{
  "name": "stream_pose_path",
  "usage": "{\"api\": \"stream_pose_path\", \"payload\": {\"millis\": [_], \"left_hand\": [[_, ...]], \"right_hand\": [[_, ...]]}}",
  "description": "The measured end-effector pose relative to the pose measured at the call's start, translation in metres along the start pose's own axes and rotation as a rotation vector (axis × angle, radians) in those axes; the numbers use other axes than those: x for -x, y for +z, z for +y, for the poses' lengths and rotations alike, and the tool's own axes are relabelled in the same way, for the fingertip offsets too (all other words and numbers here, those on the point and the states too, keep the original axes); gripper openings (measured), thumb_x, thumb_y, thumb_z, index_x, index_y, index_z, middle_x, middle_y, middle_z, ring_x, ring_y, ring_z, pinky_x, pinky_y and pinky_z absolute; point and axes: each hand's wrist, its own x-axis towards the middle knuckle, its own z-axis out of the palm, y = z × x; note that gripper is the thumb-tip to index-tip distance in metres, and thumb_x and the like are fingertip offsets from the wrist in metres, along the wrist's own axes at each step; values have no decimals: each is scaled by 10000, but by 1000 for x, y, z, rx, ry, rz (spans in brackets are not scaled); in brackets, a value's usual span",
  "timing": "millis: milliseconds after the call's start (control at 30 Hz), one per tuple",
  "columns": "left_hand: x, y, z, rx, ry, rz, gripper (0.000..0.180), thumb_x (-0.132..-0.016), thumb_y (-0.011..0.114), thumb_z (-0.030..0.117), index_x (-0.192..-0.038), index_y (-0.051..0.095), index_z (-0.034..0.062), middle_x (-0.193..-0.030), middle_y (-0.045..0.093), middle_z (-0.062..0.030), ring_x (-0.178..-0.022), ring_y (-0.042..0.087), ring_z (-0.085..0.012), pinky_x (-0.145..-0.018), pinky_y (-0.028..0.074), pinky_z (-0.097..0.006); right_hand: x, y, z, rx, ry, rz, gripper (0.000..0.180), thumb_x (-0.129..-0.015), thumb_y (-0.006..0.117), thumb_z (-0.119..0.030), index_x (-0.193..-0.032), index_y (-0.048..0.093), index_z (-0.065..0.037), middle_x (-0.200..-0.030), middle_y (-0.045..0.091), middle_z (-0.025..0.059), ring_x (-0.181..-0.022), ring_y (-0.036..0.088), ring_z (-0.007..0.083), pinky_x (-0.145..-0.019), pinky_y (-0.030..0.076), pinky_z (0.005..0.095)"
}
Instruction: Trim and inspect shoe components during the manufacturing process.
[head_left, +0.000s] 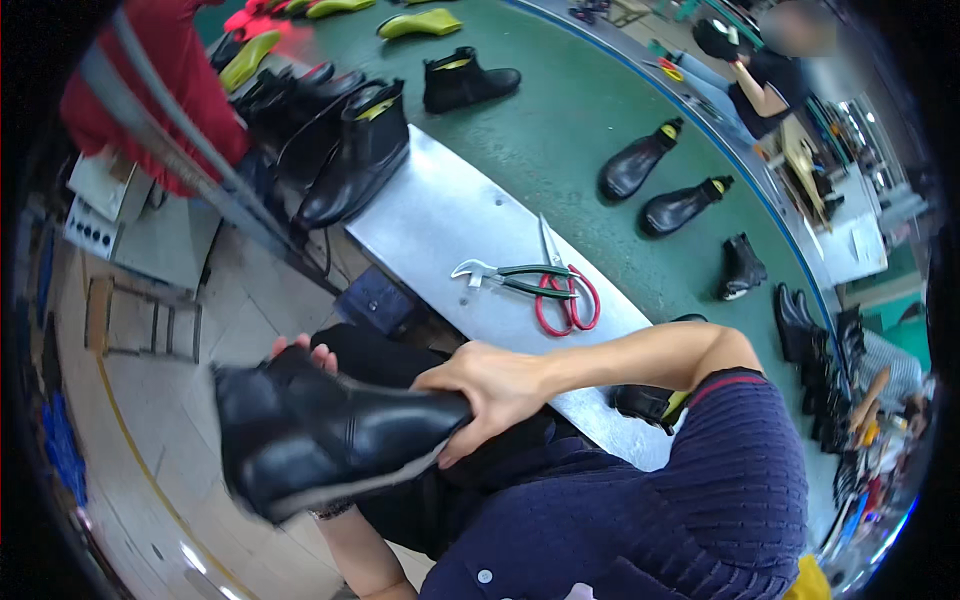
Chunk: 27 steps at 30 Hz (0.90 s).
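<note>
A: State of your hands?

B: Both loaded. Right hand [497,385] is wrapped around the toe of a black ankle boot [325,430]. Left hand [325,357] holds it nearer the shaft end; palm hidden behind the leather, fingertips showing at the far edge.

A: Boot position?

B: Held up near me, left of the silver surface [430,205]. Toe points right, pale sole edge on the near side. Slightly blurred.

A: Tools?

B: Green-handled pincers [535,270] on the silver surface, lying across red-handled scissors [552,245]. Neither is in my hands.

A: Rest?

B: Another dark boot [640,402] at the right, partly behind my forearm. Far side: green surface [560,110] carrying more black boots [465,82] and a yellow-green shoe last [420,24].
</note>
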Motion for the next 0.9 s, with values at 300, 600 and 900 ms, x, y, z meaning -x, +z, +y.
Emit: {"api": "stream_pose_path", "payload": {"millis": [300, 600, 900], "left_hand": [[-36, 62, -11, -163, -19, -99, 455, -1045, 319, 385, -1200, 516, 5, -1197, 581, -194, -1108, 580, -346, -1013, 420, -494], [-50, 227, -32, 407, 353, -961, 611, -1054, 173, 410, -1120, 617, -4, -1058, 636, -231, -1132, 551, -399, -976, 422, -505], [-59, 261, -46, 323, 7, -1147, 535, -1062, 246, 400, -1102, 608, 9, -1034, 621, -135, -1078, 560, -255, -937, 424, -390]], "right_hand": [[181, -57, 35, -300, 710, 1599, 567, -802, 756, -444, -1001, 653, 76, -820, 672, 84, -637, 608, 124, -579, 459, 254], [273, -142, 134, 216, 989, 1265, 656, -868, 688, -233, -1422, 421, -4, -1358, 517, 152, -1209, 512, 235, -1010, 384, 331], [-60, -201, 125, 790, -4, 741, 511, -820, 675, -58, -1306, 530, -114, -1357, 500, 132, -1246, 501, 322, -1041, 418, 382]]}}
